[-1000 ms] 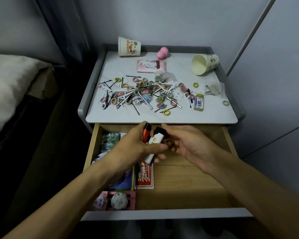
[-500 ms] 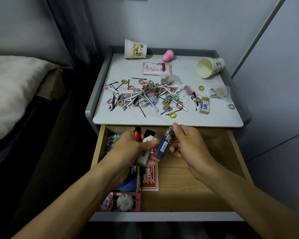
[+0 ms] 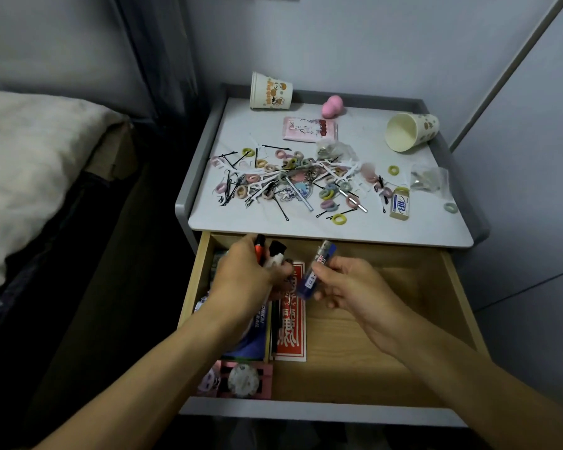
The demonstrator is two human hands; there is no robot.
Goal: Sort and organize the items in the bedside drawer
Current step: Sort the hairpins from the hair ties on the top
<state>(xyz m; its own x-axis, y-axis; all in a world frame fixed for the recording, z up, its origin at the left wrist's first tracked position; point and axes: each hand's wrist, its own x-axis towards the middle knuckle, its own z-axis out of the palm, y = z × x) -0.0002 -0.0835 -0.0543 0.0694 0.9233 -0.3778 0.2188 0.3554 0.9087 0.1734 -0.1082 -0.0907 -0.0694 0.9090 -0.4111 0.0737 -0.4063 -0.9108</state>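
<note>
The wooden drawer [image 3: 403, 362] of the bedside table is pulled out below me. Over its back left part my left hand [image 3: 244, 280] grips an orange lighter [image 3: 259, 249] and a white lighter with a black cap [image 3: 275, 253], both upright. Just to the right, my right hand [image 3: 348, 287] holds a blue lighter [image 3: 316, 271] tilted, its metal top pointing away. The two hands are close but apart. A red packet [image 3: 290, 329] and a blue packet [image 3: 252, 336] lie in the drawer under them.
On the tabletop [image 3: 355, 228] lies a heap of hair ties, bobby pins and floss picks [image 3: 290, 183], a pink pack [image 3: 309, 128], a pink sponge [image 3: 332, 107], two paper cups [image 3: 270, 92] [image 3: 410, 129], an eraser [image 3: 399, 206]. A pink tray [image 3: 238, 380] sits at the drawer's front left. A bed [image 3: 30, 164] is at left.
My right hand picked up the blue lighter from the drawer and now holds it beside the left hand. The left hand kept its two lighters and shifted slightly left.
</note>
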